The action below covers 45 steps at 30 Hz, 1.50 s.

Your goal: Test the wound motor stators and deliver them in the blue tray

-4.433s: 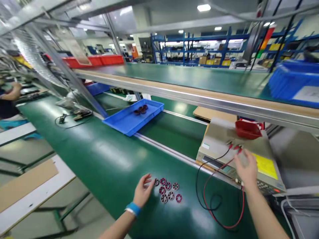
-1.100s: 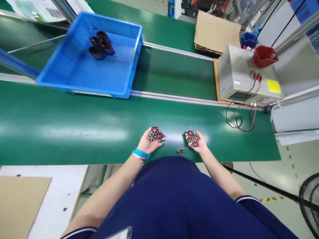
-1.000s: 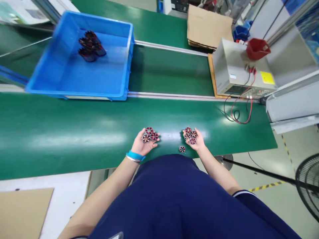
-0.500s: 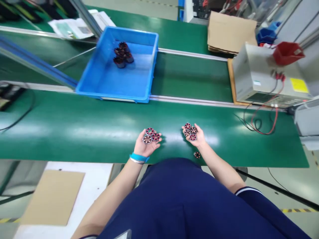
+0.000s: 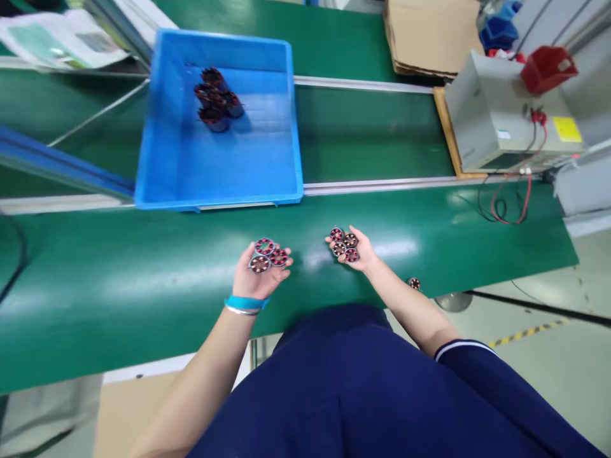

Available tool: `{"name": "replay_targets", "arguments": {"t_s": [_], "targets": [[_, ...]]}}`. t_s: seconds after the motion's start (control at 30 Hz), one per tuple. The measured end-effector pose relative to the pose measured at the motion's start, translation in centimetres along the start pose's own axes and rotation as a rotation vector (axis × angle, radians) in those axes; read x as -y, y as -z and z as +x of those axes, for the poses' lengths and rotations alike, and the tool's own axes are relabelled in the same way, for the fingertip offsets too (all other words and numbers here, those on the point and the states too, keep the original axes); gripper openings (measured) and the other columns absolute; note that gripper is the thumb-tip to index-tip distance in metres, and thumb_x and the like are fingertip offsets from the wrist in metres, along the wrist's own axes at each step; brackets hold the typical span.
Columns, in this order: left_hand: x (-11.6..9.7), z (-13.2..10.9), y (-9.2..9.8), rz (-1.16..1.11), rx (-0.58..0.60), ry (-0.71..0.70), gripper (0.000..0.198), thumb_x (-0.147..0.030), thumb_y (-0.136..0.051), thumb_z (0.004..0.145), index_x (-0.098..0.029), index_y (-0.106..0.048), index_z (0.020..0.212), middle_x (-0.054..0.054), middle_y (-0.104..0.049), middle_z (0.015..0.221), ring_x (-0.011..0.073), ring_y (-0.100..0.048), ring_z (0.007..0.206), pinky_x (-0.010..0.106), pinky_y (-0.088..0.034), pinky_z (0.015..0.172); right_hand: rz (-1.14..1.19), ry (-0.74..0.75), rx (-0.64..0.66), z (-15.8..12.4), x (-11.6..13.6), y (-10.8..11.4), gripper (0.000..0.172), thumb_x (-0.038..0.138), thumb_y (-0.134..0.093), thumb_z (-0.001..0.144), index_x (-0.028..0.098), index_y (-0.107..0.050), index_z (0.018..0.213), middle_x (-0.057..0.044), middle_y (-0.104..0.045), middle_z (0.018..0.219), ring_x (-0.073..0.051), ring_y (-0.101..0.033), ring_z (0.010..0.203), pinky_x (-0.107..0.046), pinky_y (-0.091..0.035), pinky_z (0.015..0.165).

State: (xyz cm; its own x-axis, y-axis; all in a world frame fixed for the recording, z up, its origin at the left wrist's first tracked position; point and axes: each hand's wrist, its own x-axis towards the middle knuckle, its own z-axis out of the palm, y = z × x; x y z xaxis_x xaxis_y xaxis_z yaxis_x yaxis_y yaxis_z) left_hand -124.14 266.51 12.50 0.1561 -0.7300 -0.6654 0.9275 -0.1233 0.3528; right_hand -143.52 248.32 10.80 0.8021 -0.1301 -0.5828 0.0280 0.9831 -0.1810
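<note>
Rings (image 5: 271, 256), three of them, sit on the upturned palm of the left hand (image 5: 258, 281), its thumb and fingers cupped around them. Four more (image 5: 344, 244) are held in the right hand (image 5: 359, 250), its fingers curled about them. One loose ring (image 5: 414, 284) lies on the green table (image 5: 119, 305), just beside the right forearm. At least four dark cylinders (image 5: 219, 105) stand in one blue tray (image 5: 238, 165). One grey machine (image 5: 487, 114) bears a yellow label (image 5: 567, 129) and a small white label (image 5: 503, 134), both too blurred to read.
</note>
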Motion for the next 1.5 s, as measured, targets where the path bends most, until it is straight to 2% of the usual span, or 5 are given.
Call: {"name": "replay_targets", "arguments": {"t_s": [0.57, 0.83, 1.13, 1.3, 1.5], "targets": [[-12.5, 6.2, -3.5, 0.366, 0.079, -0.014, 0.045, -0.056, -0.043, 0.082, -0.015, -0.060, 0.083, 0.011, -0.065, 0.086, 0.0236, -0.062, 0.068, 0.029, -0.048, 0.045, -0.020, 0.079, -0.105, 2.1, -2.4, -4.1, 0.042, 0.039, -0.023, 0.096, 0.012, -0.055, 0.097, -0.011, -0.068, 0.088, -0.012, -0.061, 0.063, -0.017, -0.042, 0.036], [-22.2, 17.1, -3.0, 1.070, -0.272, -0.315, 0.042, -0.054, -0.044, 0.083, -0.015, -0.054, 0.097, 0.009, -0.063, 0.083, 0.0198, -0.061, 0.063, 0.026, -0.044, 0.048, -1.032, 0.372, -0.412, 16.2, 7.4, -15.3, 0.036, 0.040, -0.035, 0.094, 0.012, -0.058, 0.094, -0.009, -0.065, 0.088, -0.013, -0.060, 0.068, -0.023, -0.049, 0.054], [-17.5, 19.3, -0.8, 2.422, -0.392, -0.469, 0.048, -0.046, -0.046, 0.086, -0.010, -0.052, 0.116, 0.023, -0.050, 0.120, 0.0377, -0.053, 0.107, 0.042, -0.047, 0.080, -2.296, 0.450, -0.494, 23.8, 5.1, -13.5, 0.037, 0.034, -0.045, 0.090, 0.009, -0.058, 0.113, -0.019, -0.052, 0.123, -0.031, -0.048, 0.115, -0.043, -0.048, 0.090], [-19.2, 18.1, -1.4, 2.345, -0.207, -0.214, 0.061, -0.056, -0.056, 0.079, -0.012, -0.052, 0.120, 0.021, -0.054, 0.114, 0.0342, -0.059, 0.098, 0.042, -0.046, 0.084, -2.305, 0.394, -0.307, 21.0, 4.9, -13.7, 0.050, 0.049, -0.061, 0.079, 0.012, -0.060, 0.114, -0.019, -0.047, 0.130, -0.033, -0.044, 0.120, -0.047, -0.046, 0.093], [-18.3, 11.6, 3.2, 1.580, -0.496, -1.062, 0.054, -0.049, -0.054, 0.085, -0.013, -0.046, 0.124, 0.017, -0.052, 0.119, 0.0255, -0.058, 0.100, 0.037, -0.049, 0.081, -1.959, 1.059, -0.572, 5.3, 4.1, -5.2, 0.042, 0.043, -0.046, 0.090, 0.018, -0.052, 0.123, -0.014, -0.050, 0.130, -0.023, -0.046, 0.123, -0.043, -0.039, 0.105]]}}
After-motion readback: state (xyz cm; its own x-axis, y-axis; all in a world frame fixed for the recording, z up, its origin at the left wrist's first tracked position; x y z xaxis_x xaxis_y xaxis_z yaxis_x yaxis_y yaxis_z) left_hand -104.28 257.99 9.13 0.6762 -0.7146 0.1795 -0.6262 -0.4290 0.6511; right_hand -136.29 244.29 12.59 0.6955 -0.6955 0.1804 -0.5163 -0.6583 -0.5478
